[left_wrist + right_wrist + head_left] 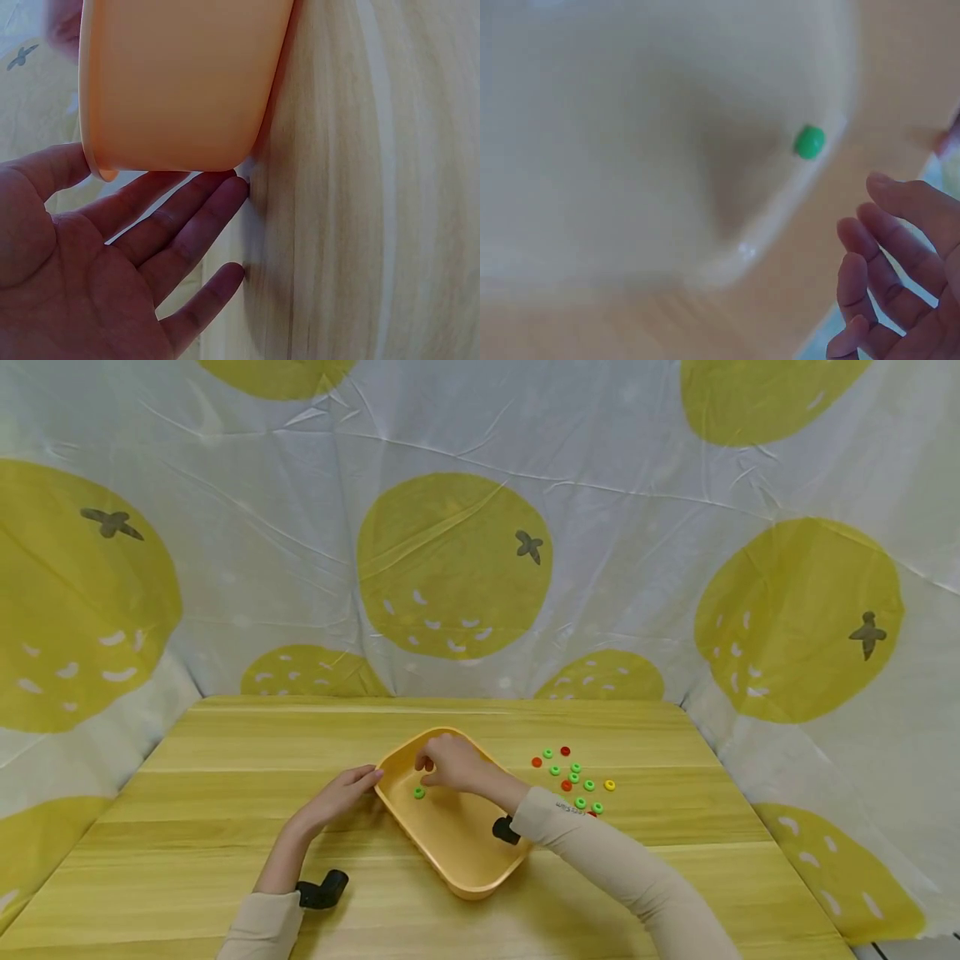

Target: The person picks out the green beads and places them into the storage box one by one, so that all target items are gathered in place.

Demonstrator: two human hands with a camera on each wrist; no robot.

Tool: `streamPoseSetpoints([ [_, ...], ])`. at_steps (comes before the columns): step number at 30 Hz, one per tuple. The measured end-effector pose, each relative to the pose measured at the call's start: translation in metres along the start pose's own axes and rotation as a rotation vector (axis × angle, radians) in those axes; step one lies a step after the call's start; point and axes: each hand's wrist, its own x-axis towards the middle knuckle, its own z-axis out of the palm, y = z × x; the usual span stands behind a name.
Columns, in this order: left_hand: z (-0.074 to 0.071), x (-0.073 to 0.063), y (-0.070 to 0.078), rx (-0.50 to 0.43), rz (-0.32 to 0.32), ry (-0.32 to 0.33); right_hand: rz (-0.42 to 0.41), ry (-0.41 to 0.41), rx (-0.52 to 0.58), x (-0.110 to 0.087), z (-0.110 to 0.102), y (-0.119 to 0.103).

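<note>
An orange plastic basin (480, 852) stands on the table, turned at an angle. My left hand (341, 795) holds its left corner, the thumb at the rim and the fingers against the outer wall; in the left wrist view the basin's side (187, 90) shows above the left hand (112, 262). Over the basin's far part is my right hand (453, 762), fingers loosely bent with nothing between them. Inside the basin, just below those fingers, lies a small green ring-shaped bead (418, 792). The right wrist view shows this green bead (809, 142) near the basin wall, apart from the right hand (900, 270).
Right of the basin, several green beads (573, 777), red beads (566, 751) and a yellow bead (610, 785) are scattered on the wooden table (247, 760). The right forearm partly covers that group. A cloth with yellow fruit prints (615, 560) hangs behind the table.
</note>
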Motion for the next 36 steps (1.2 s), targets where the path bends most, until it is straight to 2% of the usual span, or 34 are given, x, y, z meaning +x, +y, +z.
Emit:
streamPoseSetpoints([
  [4,0.0,0.0,0.001,0.0,0.006,-0.006,0.009,0.042,0.081,-0.009,-0.021,0.011],
  [10,0.001,0.0,0.002,0.017,-0.009,-0.006,0.043,0.151,0.208,-0.024,-0.049,0.041],
  [16,0.002,0.001,0.001,0.011,-0.021,0.009,0.157,0.203,0.274,-0.043,-0.062,0.077],
  [25,0.001,-0.001,0.002,0.025,-0.004,-0.009,0.302,0.177,0.251,-0.072,-0.049,0.121],
  [32,0.002,0.0,0.0,0.002,-0.039,0.013,0.351,0.162,0.207,-0.083,-0.028,0.146],
  [36,0.003,-0.001,0.0,0.014,-0.036,0.007,0.374,0.165,0.179,-0.088,-0.017,0.157],
])
